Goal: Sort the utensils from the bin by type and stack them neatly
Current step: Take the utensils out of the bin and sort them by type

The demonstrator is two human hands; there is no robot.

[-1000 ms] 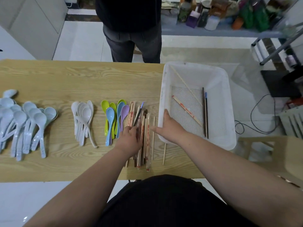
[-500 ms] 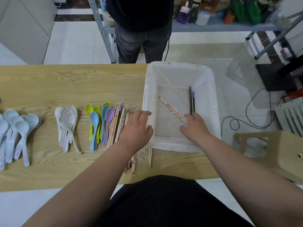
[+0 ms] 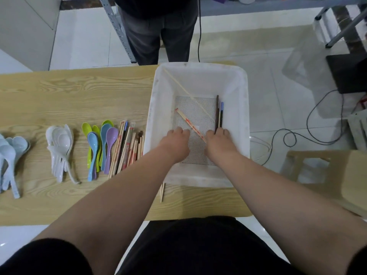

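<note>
Both forearms are reaching out over the near edge of the table (image 3: pixel 59 92) and into the white bin (image 3: pixel 241 108). One loose chopstick (image 3: pixel 162 192) is lying on the table just in front of the bin's near wall. The left hand (image 3: pixel 175 142) is lying knuckles-up on the mesh floor, fingers curled down; I cannot tell whether it is gripping anything. The right hand (image 3: pixel 219 142) is resting beside it, its fingertips meeting the near ends of a wrapped chopstick pair (image 3: pixel 188 124) and two dark chopsticks (image 3: pixel 218 114); whether it is pinching them I cannot tell. A thin bamboo stick (image 3: pixel 186 92) is leaning diagonally toward the bin's far left corner. Left of the bin, sorted piles are lying in a row: chopsticks (image 3: pixel 125 147), coloured spoons (image 3: pixel 100 143), white spoons (image 3: pixel 59 149), pale blue spoons (image 3: pixel 10 155). Beyond the table, a person in dark trousers (image 3: pixel 158 32) is standing.
</note>
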